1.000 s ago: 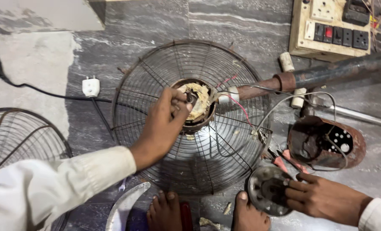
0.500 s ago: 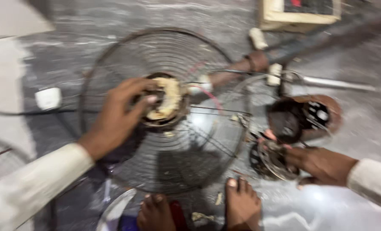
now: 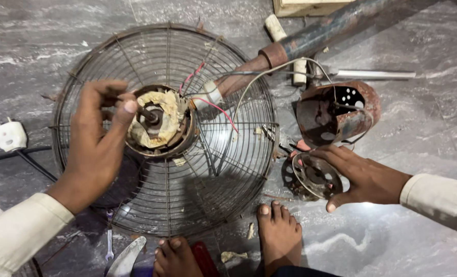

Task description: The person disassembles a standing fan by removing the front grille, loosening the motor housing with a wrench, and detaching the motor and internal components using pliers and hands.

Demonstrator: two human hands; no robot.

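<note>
A round wire fan guard point(image 3: 223, 77) lies flat on the grey marble floor, with the bare fan motor point(image 3: 161, 120) and its shaft at the centre. My left hand point(image 3: 97, 149) rests on the guard, its thumb and fingers pinching at the shaft on the motor's left side. My right hand point(image 3: 364, 177) lies on the floor to the right and grips a round perforated metal end plate point(image 3: 315, 174). Just above that hand sits the rusty motor housing cup point(image 3: 336, 110), tipped on its side. Red and white wires point(image 3: 218, 105) run from the motor toward the housing.
A rusty stand pipe point(image 3: 300, 43) runs from the motor to the top right, with a slim metal rod point(image 3: 374, 74) beside it. A white plug point(image 3: 9, 136) and black cable lie at left. My bare feet point(image 3: 279, 233) are at the bottom, next to a wrench point(image 3: 109, 246) and a fan blade point(image 3: 126, 259).
The view has shifted closer and steadied after a blur. My left hand moved from the motor's top to its left side at the shaft. My right hand still holds the end plate.
</note>
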